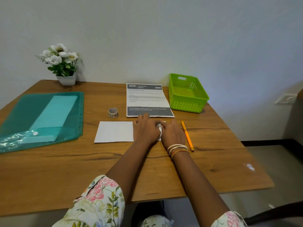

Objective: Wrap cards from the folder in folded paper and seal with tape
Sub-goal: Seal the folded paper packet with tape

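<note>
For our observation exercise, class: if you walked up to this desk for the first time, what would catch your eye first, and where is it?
The bright lime-green plastic basket at the far right of the wooden table jumps out first. Next, the translucent teal plastic folder lying at the left. In the middle, the left hand and right hand rest side by side on a white folded paper.

I see soft, even daylight with faint shadows. Far left of the fingers (144,117), glare glitters on the folder (41,115). The surface (65,169) bows at the frame edges, and print beyond the fingers blurs.
</note>
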### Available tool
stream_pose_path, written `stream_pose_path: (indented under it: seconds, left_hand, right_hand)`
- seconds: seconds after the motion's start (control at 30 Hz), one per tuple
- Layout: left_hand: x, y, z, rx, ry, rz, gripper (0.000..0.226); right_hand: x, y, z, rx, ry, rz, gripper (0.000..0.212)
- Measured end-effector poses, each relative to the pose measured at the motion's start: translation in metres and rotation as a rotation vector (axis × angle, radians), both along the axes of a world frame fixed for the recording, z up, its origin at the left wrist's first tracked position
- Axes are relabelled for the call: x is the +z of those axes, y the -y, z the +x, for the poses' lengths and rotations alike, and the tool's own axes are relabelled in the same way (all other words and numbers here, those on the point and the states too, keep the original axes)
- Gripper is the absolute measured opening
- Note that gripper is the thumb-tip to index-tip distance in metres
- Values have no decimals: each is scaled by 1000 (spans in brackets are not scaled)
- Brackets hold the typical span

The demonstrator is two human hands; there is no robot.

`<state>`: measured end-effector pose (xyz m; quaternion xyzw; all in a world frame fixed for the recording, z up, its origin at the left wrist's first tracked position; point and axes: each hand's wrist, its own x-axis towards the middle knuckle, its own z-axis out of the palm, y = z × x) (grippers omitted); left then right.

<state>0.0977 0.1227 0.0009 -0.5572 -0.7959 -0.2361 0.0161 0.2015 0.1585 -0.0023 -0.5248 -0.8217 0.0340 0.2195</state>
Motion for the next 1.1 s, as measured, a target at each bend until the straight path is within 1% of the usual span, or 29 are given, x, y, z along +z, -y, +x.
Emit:
stream_pose_path:
  seconds: [0.1, 0.2, 0.33, 0.4, 0.43, 0.47, 0.53, 0.57, 0.6, 0.63, 0.67, 0.73, 0.8, 0.87, 0.93, 1.0, 1.1]
  left_hand:
    - [-5, 1, 1, -17, -63, 6, 42]
    - [-11, 0, -2, -45, -151, 5, 42]
    - [-14, 4, -2, -75, -194, -88, 47]
    - [-12, 5, -2, -79, -178, -103, 51]
    - [-10, 5, -3, -88, -140, -73, 51]
    - [-8, 6, -4, -94, -53, -10, 49]
    - [-1, 12, -6, -62, 206, 194, 42]
    - [2, 17, -8, -13, 291, 318, 39]
    - [3, 23, -10, 61, 309, 408, 37]
    - [4, 31, -13, 151, 281, 442, 36]
    - [5, 39, -17, 243, 247, 432, 36]
    - [4, 54, -29, 385, 208, 307, 35]
    - [2, 68, -45, 434, 154, 109, 40]
    - [1, 78, -59, 360, 73, -53, 51]
    - [4, 82, -69, 265, 13, -131, 60]
    - [10, 84, -76, 210, -18, -202, 71]
    - [23, 84, -84, 108, -13, -373, 86]
  right_hand:
    - [-3, 2, -1, -14, 35, 23, 34]
    - [-2, 2, -1, -10, 38, 2, 34]
    - [-2, 3, 1, -44, 13, -26, 35]
    - [0, 7, 2, -65, -47, -63, 37]
    - [1, 8, 4, -81, -97, -84, 37]
    - [1, 10, 5, -88, -149, -104, 38]
    - [0, 14, 7, -86, -202, -133, 37]
    - [-1, 15, 8, -81, -197, -141, 37]
    - [-1, 17, 9, -77, -186, -144, 37]
    - [-1, 18, 10, -74, -175, -145, 37]
    - [-1, 19, 10, -72, -167, -144, 36]
    - [0, 18, 10, -72, -154, -136, 36]
    - [-1, 17, 9, -81, -136, -122, 35]
    - [-2, 18, 8, -75, -122, -117, 36]
    - [-2, 17, 9, -68, -113, -116, 38]
    - [-1, 17, 9, -60, -108, -124, 39]
    - [2, 20, 10, -31, -104, -152, 40]
